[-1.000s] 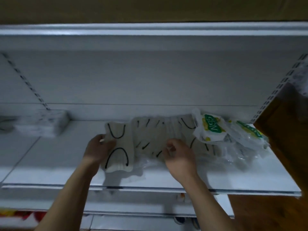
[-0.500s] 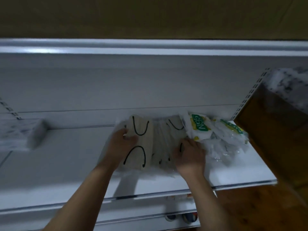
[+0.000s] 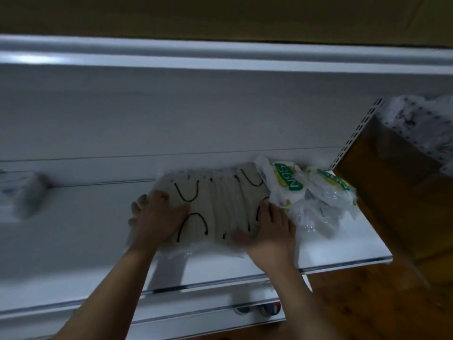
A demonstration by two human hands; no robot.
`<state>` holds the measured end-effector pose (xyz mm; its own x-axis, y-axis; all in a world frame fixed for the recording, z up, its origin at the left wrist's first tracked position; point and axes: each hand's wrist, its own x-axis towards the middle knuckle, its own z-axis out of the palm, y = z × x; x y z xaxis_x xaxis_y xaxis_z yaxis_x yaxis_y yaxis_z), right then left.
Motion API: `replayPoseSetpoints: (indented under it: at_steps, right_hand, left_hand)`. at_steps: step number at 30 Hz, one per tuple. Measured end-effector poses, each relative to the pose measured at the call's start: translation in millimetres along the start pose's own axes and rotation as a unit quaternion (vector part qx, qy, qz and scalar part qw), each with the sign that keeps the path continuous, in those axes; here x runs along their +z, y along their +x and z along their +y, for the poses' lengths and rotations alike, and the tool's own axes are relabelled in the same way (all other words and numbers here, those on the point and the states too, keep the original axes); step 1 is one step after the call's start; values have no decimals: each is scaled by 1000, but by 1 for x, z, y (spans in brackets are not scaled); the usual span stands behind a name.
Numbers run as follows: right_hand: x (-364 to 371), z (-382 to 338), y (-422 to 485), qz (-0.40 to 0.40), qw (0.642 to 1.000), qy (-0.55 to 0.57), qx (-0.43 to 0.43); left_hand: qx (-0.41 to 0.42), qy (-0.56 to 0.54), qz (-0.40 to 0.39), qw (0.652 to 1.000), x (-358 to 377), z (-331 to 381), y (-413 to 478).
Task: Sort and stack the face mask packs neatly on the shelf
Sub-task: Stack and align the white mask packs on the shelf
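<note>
The left hand (image 3: 157, 217) and right hand (image 3: 269, 229) have pressed the fanned mask packs (image 3: 220, 207) tighter, the right hand shifting to their 3 o'clock end.

A white shelf (image 3: 61, 241) and back panel (image 3: 220, 114) are seen in dim light, bounded at right by a slotted upright (image 3: 356, 133). Wooden floor (image 3: 367, 303) is shown below, brown surface (image 3: 220, 15) above.
</note>
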<state>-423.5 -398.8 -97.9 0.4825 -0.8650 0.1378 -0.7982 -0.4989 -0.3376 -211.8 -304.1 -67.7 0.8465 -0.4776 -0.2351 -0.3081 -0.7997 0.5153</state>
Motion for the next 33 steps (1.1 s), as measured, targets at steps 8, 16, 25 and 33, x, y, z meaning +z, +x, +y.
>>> replayPoseSetpoints:
  at_steps: [8, 16, 25, 33]
  right_hand:
    - [2, -13, 10, -5, 999, -36, -9]
    - [-18, -48, 12, -26, 997, 72, 6]
    - [-30, -138, 0, -32, 994, 54, -85]
    - [12, -174, -24, -98, 982, 40, -154]
  left_hand:
    - [-41, -45, -26, 998, -12, -16, 22]
    - [-24, -129, -52, 990, -24, -29, 23]
    - [23, -202, -73, 976, -26, -60, 28]
    - [-80, -359, -145, 919, -44, -56, 37]
